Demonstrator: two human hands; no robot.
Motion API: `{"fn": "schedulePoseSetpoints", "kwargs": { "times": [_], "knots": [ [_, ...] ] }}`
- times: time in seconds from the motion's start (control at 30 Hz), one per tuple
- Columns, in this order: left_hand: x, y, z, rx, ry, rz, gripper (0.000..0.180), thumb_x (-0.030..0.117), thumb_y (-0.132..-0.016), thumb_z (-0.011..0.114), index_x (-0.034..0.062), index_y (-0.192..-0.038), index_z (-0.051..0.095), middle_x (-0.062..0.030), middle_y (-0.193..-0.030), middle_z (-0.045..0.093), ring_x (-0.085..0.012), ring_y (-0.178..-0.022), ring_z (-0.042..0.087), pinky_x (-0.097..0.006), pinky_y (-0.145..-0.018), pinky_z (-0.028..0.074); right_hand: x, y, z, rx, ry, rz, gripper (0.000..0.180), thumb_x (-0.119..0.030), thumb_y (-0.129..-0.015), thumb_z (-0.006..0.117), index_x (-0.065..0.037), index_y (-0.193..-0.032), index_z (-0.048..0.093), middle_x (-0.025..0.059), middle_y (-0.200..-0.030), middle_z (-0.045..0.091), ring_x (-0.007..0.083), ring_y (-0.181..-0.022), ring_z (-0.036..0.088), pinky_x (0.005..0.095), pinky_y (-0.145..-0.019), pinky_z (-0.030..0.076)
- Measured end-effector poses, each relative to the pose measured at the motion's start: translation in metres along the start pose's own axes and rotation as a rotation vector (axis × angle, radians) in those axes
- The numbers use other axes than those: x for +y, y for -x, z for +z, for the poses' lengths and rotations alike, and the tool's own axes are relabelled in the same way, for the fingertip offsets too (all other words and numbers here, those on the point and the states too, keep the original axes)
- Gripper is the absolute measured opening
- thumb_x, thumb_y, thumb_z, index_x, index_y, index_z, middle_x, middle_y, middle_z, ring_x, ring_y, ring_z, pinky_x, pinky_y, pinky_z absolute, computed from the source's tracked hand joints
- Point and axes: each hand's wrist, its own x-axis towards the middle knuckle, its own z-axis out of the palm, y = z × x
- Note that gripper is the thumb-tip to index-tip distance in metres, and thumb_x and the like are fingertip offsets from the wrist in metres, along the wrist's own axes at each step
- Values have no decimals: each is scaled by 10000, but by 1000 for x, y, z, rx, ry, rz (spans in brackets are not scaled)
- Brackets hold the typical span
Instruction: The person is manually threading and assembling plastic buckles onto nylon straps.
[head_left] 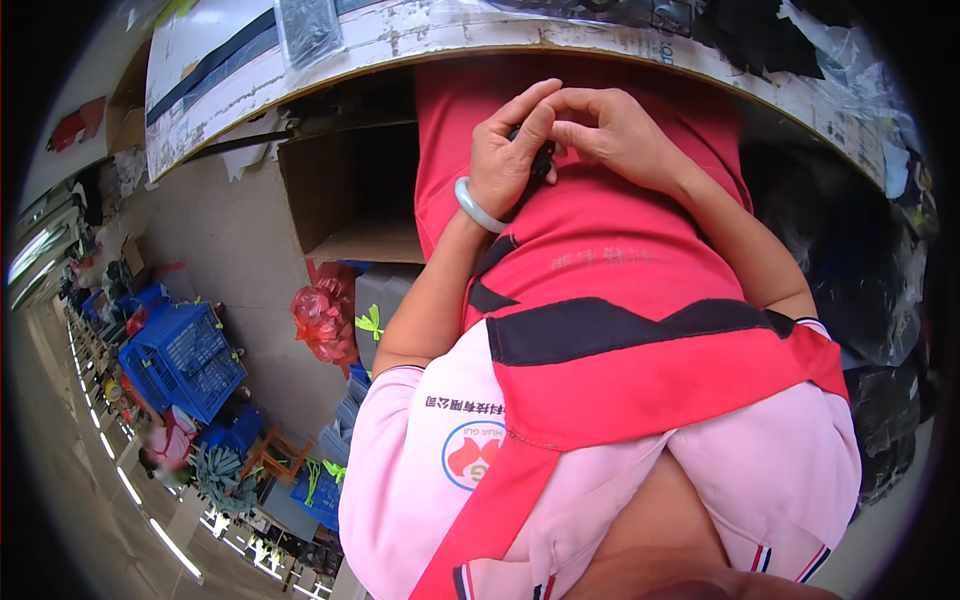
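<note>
Both my hands are together above my lap, in front of the red apron (600, 230). My left hand (505, 150), with a pale bangle (480, 206) on its wrist, is closed around a small black object (541, 160). Fingers cover most of that object, so its kind is not clear. My right hand (625, 135) meets the left one at the fingertips, its thumb and fingers bent inward beside the black object. Whatever they pinch, if anything, is hidden.
The worn edge of a white table (390, 62) curves just beyond my hands, with a clear plastic packet (308, 30) on it. An open cardboard box (345, 190) is under it. Left are a red plastic bag (325, 315) and blue crates (185, 360); dark plastic-wrapped bundles (865, 290) stand right.
</note>
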Motion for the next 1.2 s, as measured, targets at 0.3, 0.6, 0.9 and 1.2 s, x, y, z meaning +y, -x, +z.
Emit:
{"fn": "schedulePoseSetpoints", "kwargs": {
  "times": [0.3,0.6,0.9,1.2],
  "knots": [
    [-15,-20,4,-124,97,-180,413,284,-991,497,-5,-1285,516,-90,-935,636,-132,-671,609,-231,-465,485,18,12,-23,-22,-195,216,162,-166,-864,685,-28,-877,602,16,-679,608,53,-518,519,189,-472,419],
    [-17,-25,1,-186,222,-383,394,254,-980,500,-40,-1239,541,-121,-904,653,-162,-658,635,-225,-454,495,37,17,-32,-106,-341,355,155,-172,-878,674,-47,-838,591,12,-679,599,30,-458,499,149,-419,383],
    [-15,-26,-10,-209,350,-406,276,160,-970,500,22,-1206,541,-167,-1038,649,-255,-825,685,-229,-442,485,40,27,-51,-56,-780,406,171,-201,-889,649,-64,-867,549,-30,-619,503,22,-437,428,152,-396,319],
    [-19,-48,0,-383,485,-450,295,117,-940,569,66,-1231,566,-125,-893,639,-210,-716,628,-228,-436,468,47,33,-58,-129,-1084,389,114,-151,-916,602,-67,-934,528,-22,-675,488,13,-472,403,140,-415,340]
  ]
}}
